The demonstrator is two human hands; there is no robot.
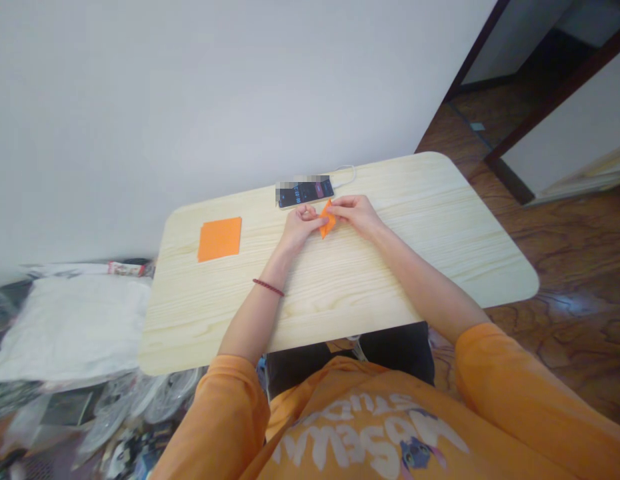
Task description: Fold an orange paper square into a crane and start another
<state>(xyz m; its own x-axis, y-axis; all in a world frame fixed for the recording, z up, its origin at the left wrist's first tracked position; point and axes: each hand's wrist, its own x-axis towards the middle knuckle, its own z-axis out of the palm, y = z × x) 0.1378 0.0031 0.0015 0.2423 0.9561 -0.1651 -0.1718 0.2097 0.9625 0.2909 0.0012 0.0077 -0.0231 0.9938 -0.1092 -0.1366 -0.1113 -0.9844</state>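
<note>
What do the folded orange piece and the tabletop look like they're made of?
The folded piece looks like thin, matte paper, judging by its crisp creases and flat, dull color. The tabletop looks like pale pine with a smooth, satin finish, given its fine, straight grain, though it could be a wood-look laminate.

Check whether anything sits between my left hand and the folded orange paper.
Nothing visible does: your left hand touches the folded orange paper directly, and your right hand holds its other side.
</note>
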